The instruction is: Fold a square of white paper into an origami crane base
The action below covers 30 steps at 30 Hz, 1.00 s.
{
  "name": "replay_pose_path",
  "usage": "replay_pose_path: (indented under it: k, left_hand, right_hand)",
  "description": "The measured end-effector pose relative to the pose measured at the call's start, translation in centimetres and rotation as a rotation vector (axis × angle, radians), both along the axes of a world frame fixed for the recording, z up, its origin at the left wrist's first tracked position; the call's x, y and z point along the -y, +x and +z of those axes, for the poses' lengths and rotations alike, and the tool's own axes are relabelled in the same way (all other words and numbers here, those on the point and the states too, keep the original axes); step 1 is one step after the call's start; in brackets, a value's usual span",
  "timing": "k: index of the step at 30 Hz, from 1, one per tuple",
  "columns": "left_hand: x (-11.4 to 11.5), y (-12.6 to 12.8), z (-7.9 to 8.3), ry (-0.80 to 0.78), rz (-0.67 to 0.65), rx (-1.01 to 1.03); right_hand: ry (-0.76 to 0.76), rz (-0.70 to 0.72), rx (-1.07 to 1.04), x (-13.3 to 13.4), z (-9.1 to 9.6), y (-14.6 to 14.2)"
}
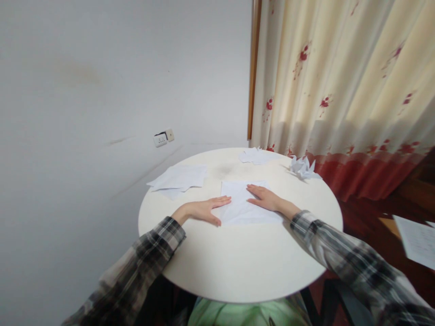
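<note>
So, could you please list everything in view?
Round table: one, white, centre.
Flat sheet: one, white, table centre.
Paper stack: one, white, table's left.
Far papers: count unclear, white, table's far edge.
Folded paper shapes: several, white, table's far right.
Wall: one, white, left.
Wall plates: two, whitish, low on wall.
Curtain: one, cream-red, upper right.
Wooden strip: one, brown, beside curtain.
Floor: one, red-brown, right.
Loose papers: at least two, white, lower right.
Green fabric: one, green, below table.
Black shapes: several, unclear, below table.
Sleeves: two, grey-black plaid, foreground.
Left hand: one, bare, sheet's left edge.
Right hand: one, bare, sheet's right side.
</note>
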<state>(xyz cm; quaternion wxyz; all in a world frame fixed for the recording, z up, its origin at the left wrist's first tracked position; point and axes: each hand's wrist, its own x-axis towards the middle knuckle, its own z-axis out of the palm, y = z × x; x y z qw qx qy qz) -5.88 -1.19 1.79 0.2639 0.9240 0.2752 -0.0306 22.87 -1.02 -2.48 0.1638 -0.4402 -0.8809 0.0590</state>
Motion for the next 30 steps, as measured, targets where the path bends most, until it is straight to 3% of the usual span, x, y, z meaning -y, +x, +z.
replay_pose_path:
  k: [3,10,15,22,30]
  left_hand:
    - [0.1,0.4,-0.3,0.057,0.054,0.026]
    - [0.3,1.7,-0.9,0.355,0.232,-0.005]
    - [-0.4,2.9,-1.1,0.454,0.286,-0.05]
    - [-2.6,4.7,-1.8,0.454,0.336,-0.057]
    - [-3.4,4.1,-3.3,0.473,0.354,-0.071]
  right_hand:
    - [0.01,-0.017,-0.007,0.0,0.0,-0.1]
    - [0.094,-0.088,0.022,0.3,0.7,-1.3]
    - [0.155,-0.159,0.063,1.1,1.6,-2.1]
    - [0.162,0.137,-0.004,1.6,2.0,-3.0]
    - [0.023,0.214,-0.093,3.4,2.0,-4.6]
